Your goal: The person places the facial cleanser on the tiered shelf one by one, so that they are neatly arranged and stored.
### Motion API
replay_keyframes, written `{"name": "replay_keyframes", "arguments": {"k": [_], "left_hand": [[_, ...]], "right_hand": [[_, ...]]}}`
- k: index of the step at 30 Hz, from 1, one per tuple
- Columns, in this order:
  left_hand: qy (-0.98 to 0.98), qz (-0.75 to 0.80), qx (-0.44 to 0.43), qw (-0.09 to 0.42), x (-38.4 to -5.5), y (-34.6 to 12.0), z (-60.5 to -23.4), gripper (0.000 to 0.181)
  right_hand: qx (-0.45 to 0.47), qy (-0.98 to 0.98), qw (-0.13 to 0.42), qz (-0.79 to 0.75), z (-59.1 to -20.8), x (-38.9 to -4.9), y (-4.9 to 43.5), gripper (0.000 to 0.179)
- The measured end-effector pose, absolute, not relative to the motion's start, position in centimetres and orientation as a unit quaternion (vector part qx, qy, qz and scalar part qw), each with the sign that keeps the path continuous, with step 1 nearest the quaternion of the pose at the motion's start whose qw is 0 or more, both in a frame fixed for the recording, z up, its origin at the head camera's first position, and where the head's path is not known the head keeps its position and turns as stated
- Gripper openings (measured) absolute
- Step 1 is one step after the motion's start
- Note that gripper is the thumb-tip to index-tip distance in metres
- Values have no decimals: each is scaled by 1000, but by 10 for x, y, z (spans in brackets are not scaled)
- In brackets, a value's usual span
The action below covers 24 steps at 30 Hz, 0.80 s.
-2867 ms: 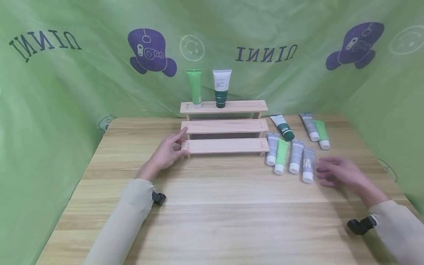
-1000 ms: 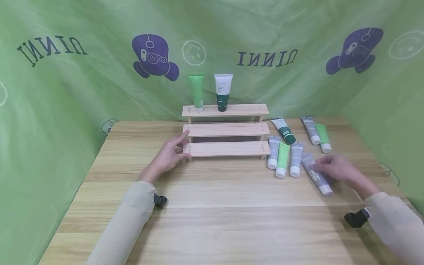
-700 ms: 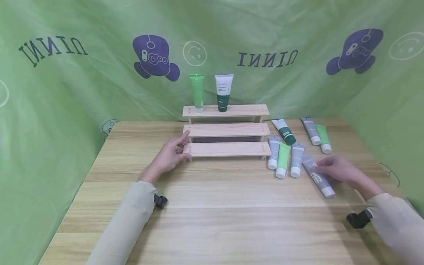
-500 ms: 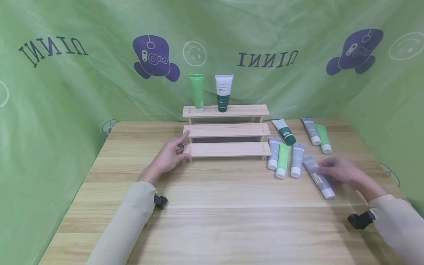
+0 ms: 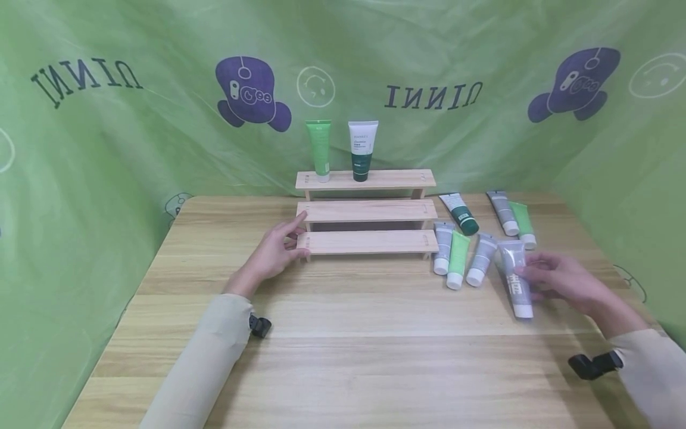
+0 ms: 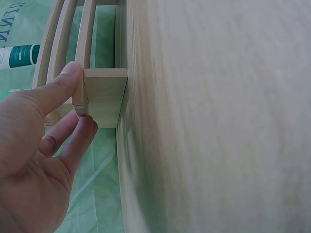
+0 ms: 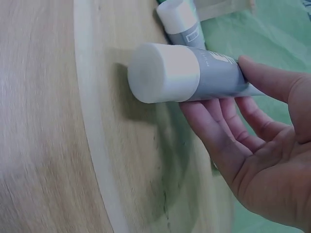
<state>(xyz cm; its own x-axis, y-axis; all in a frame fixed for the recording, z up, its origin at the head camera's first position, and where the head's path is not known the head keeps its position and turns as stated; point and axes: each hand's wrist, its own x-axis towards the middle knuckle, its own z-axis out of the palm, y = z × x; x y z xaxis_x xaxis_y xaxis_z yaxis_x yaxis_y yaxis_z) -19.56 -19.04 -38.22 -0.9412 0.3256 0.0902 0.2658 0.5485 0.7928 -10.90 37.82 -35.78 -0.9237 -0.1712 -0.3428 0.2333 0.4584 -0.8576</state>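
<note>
A three-tier wooden display rack (image 5: pixel 367 241) stands at the table's back. My left hand (image 5: pixel 273 250) pinches the left end of its lowest board; in the left wrist view the thumb (image 6: pixel 58 87) lies on one face and fingertips on the other. My right hand (image 5: pixel 568 280) holds a grey squeeze tube (image 5: pixel 514 274) with a white cap (image 7: pixel 158 73), thumb on one side and fingers beneath. A shadow shows under this tube in the right wrist view. On the top board stand a green tube (image 5: pixel 320 149) and a white-and-dark-green tube (image 5: pixel 361 149), both upright, cap down.
Right of the rack, grey tubes (image 5: pixel 442 247) (image 5: pixel 482 259) and a green tube (image 5: pixel 458 259) lie flat. Behind them lies a white-and-dark-green tube (image 5: pixel 460 213). Another grey tube (image 5: pixel 502 213) and green tube (image 5: pixel 523 224) lie farther right. A green printed cloth (image 5: pixel 161 137) surrounds the wooden table (image 5: pixel 343 357).
My right hand reached the outermost grey tube, gripped it, tilted it and has now swung it nearly straight. The neighbouring grey tube has turned slightly. My left hand has stayed on the rack.
</note>
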Motion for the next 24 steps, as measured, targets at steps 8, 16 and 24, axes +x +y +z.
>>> {"name": "replay_keyframes", "arguments": {"k": [8, 16, 24], "left_hand": [[878, 447, 168, 36, -196, -190, -382, 94], [877, 449, 169, 32, -196, -191, -383, 94], [880, 442, 168, 32, -196, -190, -383, 94]], "right_hand": [[4, 845, 134, -518, -347, -104, 369, 43], [-3, 882, 81, -464, -330, -110, 346, 48], [-24, 864, 45, -501, -315, -123, 320, 43]]}}
